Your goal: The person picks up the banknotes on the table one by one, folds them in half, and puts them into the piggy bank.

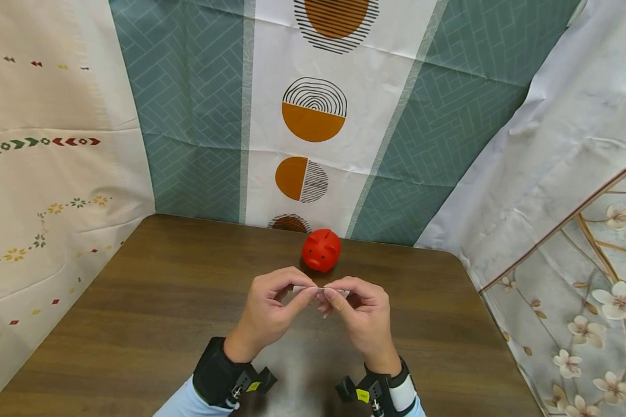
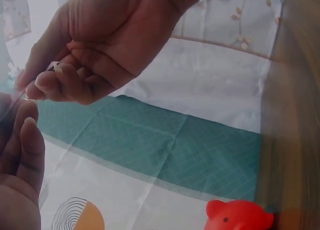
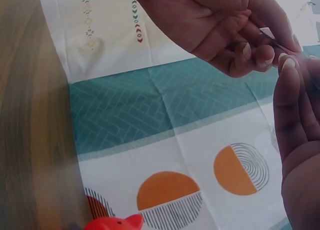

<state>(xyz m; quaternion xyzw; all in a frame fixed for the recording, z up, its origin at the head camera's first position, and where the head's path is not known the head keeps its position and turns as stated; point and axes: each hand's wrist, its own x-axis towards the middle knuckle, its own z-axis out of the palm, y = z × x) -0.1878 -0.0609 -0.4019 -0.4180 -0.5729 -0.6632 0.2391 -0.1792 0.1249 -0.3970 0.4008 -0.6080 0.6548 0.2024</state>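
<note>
Both hands meet over the middle of the table. The left hand [image 1: 271, 310] pinches one end of a thin, pale, paper-like piece [image 1: 298, 288] between thumb and index finger. Its other end is pinched the same way by the right hand [image 1: 365, 313]. Seen nearly edge-on, the piece is a narrow strip, mostly covered by the fingers, so its exact kind is unclear. Just beyond the fingertips stands a red piggy bank [image 1: 321, 250], with a slot on its top and its snout towards the hands. Part of the piggy bank [image 2: 237, 217] also shows in the left wrist view.
The brown wooden table [image 1: 151, 301] extends to both sides of the hands. A green and white patterned cloth [image 1: 198, 116] hangs behind its far edge. Patterned light cloths hang at the left and right. Black straps with small cameras [image 1: 362, 391] sit on both wrists.
</note>
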